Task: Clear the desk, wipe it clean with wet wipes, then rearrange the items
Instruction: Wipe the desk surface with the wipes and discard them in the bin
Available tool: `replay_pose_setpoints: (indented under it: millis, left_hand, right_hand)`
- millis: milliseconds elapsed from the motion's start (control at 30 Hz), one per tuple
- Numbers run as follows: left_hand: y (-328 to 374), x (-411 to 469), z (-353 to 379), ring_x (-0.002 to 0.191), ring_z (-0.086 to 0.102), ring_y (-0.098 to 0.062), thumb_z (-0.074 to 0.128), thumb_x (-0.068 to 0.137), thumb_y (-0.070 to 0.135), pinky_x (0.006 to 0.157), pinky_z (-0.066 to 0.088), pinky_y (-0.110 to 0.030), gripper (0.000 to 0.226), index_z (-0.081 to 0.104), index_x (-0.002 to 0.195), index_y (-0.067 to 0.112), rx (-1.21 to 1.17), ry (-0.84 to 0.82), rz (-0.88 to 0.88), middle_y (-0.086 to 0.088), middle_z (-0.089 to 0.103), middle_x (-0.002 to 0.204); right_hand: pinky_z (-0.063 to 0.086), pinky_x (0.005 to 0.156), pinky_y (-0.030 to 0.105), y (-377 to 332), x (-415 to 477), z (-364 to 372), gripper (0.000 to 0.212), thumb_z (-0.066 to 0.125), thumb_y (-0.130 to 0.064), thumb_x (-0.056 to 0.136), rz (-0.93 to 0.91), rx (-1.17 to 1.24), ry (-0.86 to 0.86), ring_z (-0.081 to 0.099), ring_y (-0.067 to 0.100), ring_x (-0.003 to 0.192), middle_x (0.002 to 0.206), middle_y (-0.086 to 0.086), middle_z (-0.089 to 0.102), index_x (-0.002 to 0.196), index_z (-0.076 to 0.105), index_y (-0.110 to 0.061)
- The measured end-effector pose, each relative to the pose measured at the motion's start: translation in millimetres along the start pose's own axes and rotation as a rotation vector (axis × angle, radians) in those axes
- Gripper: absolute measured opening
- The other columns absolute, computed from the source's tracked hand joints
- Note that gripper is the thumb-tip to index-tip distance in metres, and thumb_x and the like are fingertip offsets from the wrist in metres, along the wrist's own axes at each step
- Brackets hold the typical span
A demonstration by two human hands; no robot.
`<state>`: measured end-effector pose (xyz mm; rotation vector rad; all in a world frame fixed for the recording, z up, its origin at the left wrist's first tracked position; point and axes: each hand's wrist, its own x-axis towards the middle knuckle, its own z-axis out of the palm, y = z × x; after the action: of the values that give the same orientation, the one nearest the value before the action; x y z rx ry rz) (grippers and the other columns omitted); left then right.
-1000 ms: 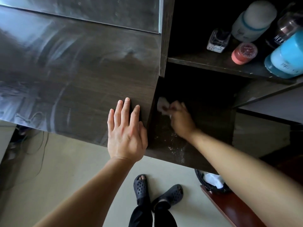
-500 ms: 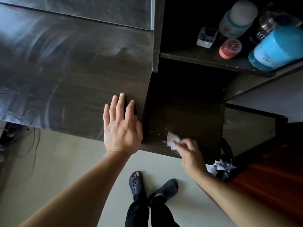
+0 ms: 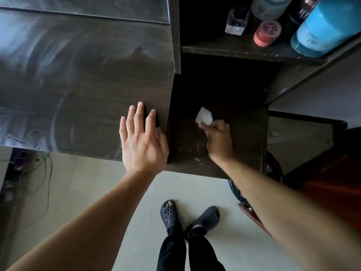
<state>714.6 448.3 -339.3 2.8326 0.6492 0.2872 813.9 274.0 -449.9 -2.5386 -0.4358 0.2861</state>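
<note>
The dark wooden desk top (image 3: 82,79) shows pale wipe streaks. My left hand (image 3: 142,141) lies flat on its right front corner, fingers spread, holding nothing. To the right, a lower dark shelf (image 3: 244,133) sits beside the desk. My right hand (image 3: 218,139) presses a crumpled white wet wipe (image 3: 204,117) onto that shelf, fingers closed on it. Pale crumbs or droplets speckle the shelf's front (image 3: 197,153).
An upper shelf (image 3: 224,49) holds a small glass bottle (image 3: 235,21), a red-lidded jar (image 3: 266,33), a big blue container (image 3: 322,26), a white bottle and a dark bottle. A black waste bin (image 3: 273,169) stands below right. Cables (image 3: 29,169) lie on the floor at left.
My right hand with the wipe went from the shelf's back to its front edge, then back toward the middle. My left hand stayed flat on the desk corner.
</note>
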Motion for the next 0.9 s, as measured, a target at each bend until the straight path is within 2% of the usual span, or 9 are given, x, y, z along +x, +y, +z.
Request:
replay_pose_setpoints:
  millis: [100,200,300,367,467,567,633,733,900]
  left_hand:
    - [-0.7,0.6,-0.8,0.139,0.028,-0.037,0.037,0.090,0.025,0.116,0.017,-0.050,0.047,0.051,0.130,0.006,0.011,-0.006,-0.003,-0.020,0.037,0.147]
    - [2.4,1.1,-5.7,0.140,0.027,-0.037,0.035,0.090,0.026,0.116,0.017,-0.050,0.048,0.050,0.132,0.006,0.013,-0.047,0.001,-0.020,0.036,0.148]
    - [-4.2,4.4,-11.9,0.139,0.030,-0.037,0.038,0.093,0.028,0.116,0.020,-0.049,0.046,0.052,0.132,0.007,-0.011,-0.089,0.036,-0.020,0.039,0.146]
    - [-24.1,11.1,-16.8,0.133,0.039,-0.038,0.043,0.093,0.030,0.110,0.030,-0.049,0.044,0.056,0.128,0.006,-0.004,-0.088,0.173,-0.020,0.046,0.141]
    - [-58.2,17.6,-20.3,0.129,0.042,-0.038,0.043,0.094,0.030,0.105,0.033,-0.047,0.043,0.056,0.126,0.005,0.015,-0.050,0.240,-0.020,0.047,0.139]
    - [-65.6,15.4,-17.4,0.134,0.035,-0.037,0.042,0.094,0.028,0.110,0.028,-0.049,0.043,0.053,0.128,0.005,-0.022,-0.002,0.109,-0.020,0.043,0.142]
    - [-65.1,13.9,-14.0,0.135,0.035,-0.036,0.042,0.093,0.026,0.110,0.028,-0.049,0.042,0.053,0.128,0.006,-0.028,0.014,0.122,-0.019,0.043,0.143]
    - [-66.8,14.1,-14.6,0.134,0.036,-0.036,0.044,0.092,0.023,0.110,0.028,-0.050,0.041,0.054,0.127,0.005,-0.048,0.028,0.130,-0.020,0.043,0.142]
    - [-65.2,14.8,-16.7,0.135,0.035,-0.037,0.045,0.092,0.021,0.111,0.028,-0.050,0.041,0.054,0.128,0.004,-0.042,0.017,0.133,-0.021,0.043,0.142]
  right_hand:
    - [0.044,0.075,0.037,-3.5,-65.2,15.0,0.059,0.054,0.015,0.077,-0.177,0.007,-0.138,0.049,0.031,0.087,0.096,0.009,0.055,0.120,0.064,-0.024]
    - [0.040,0.073,0.027,4.1,-109.0,5.9,0.054,0.049,0.012,0.083,-0.193,0.007,-0.367,0.048,0.025,0.094,0.098,0.006,0.052,0.125,0.061,-0.020]
    - [0.033,0.069,0.020,-4.4,-108.8,-13.6,0.039,0.048,0.005,0.089,-0.023,0.072,-0.636,0.054,0.018,0.090,0.092,0.000,0.052,0.114,0.068,-0.018]
    - [0.039,0.060,0.016,-17.6,-80.6,-34.8,0.041,0.047,0.011,0.087,0.127,0.396,-0.689,0.060,0.004,0.071,0.085,-0.008,0.060,0.114,0.066,-0.013]
    - [0.041,0.055,0.004,-22.1,-22.0,-52.9,0.042,0.049,0.014,0.087,0.335,0.654,-0.492,0.058,-0.004,0.070,0.104,0.003,0.067,0.124,0.058,-0.004]
    - [0.044,0.053,0.008,-18.7,37.6,-45.6,0.034,0.047,0.009,0.089,0.333,0.470,-0.219,0.060,-0.001,0.069,0.102,0.013,0.067,0.113,0.066,-0.005]
    - [0.050,0.065,0.017,-24.9,70.8,-31.4,0.029,0.048,0.001,0.091,0.296,0.330,-0.083,0.065,0.014,0.086,0.109,0.016,0.066,0.108,0.069,-0.009]
    - [0.040,0.092,0.023,-38.4,92.6,-1.9,0.029,0.052,-0.007,0.091,0.199,0.138,-0.055,0.050,0.030,0.117,0.129,0.016,0.049,0.117,0.064,-0.008]
    - [0.033,0.102,0.038,-52.6,15.7,39.4,0.037,0.045,-0.004,0.092,-0.149,-0.028,-0.168,0.043,0.040,0.120,0.129,0.023,0.047,0.128,0.054,-0.006]
